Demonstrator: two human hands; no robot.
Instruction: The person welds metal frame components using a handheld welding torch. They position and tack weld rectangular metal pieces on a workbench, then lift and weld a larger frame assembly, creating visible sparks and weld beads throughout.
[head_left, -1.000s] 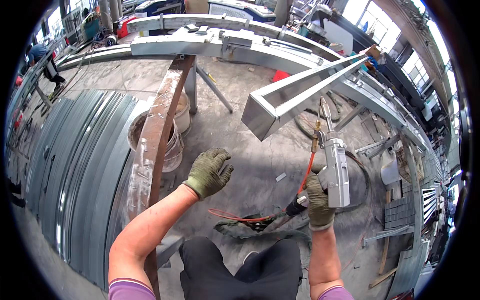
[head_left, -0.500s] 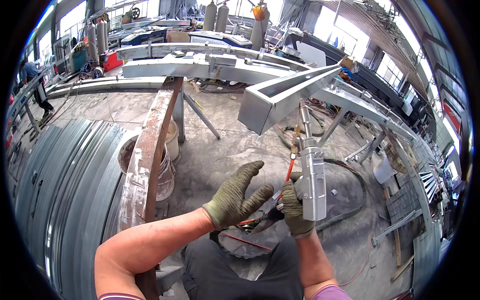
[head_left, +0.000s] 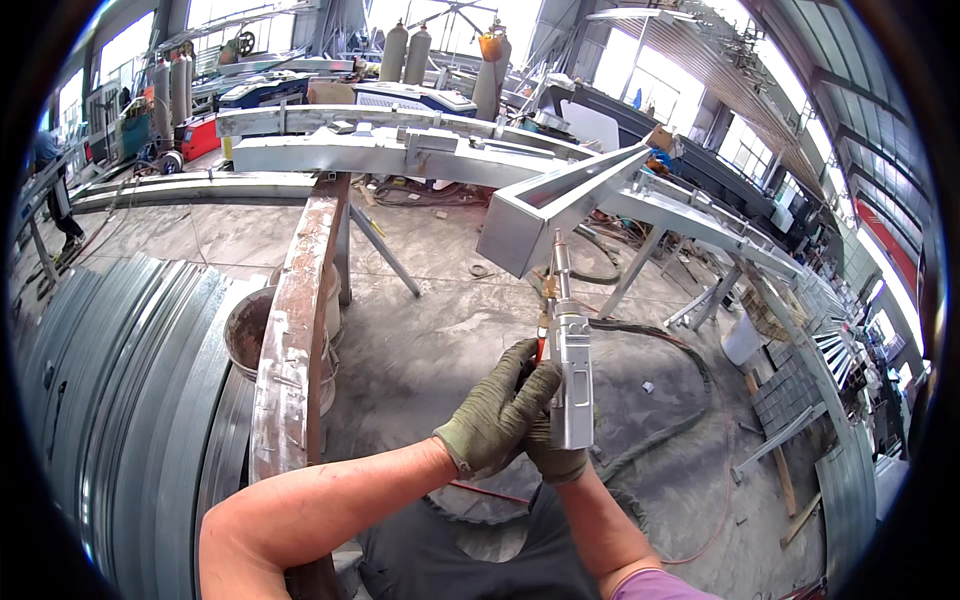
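Observation:
A silver welding gun (head_left: 573, 385) with a slim metal nozzle stands before me, nozzle pointing away and up. My right hand (head_left: 552, 452), in an olive work glove, is closed round the gun's handle, partly hidden behind the left. My left hand (head_left: 490, 415), gloved the same, has its fingers closed at the gun's left side, by the orange-red tube (head_left: 541, 347) and brass fitting; exactly what the fingertips touch is hidden. Just beyond the nozzle tip is the end of a pointed box-shaped metal frame (head_left: 513, 232), which looks apart from the nozzle.
A rusty brown beam (head_left: 290, 350) runs along my left, with buckets (head_left: 247, 335) beside it and stacked metal profiles (head_left: 130, 400) farther left. Long silver beams (head_left: 370, 155) lie across supports ahead. A thick dark hose (head_left: 665, 435) curves over the floor. At far left stands another person (head_left: 55, 185).
My left hand, open and apart before, has moved right and closed at the gun's side. The gun and right hand have shifted left in view, along with the surroundings.

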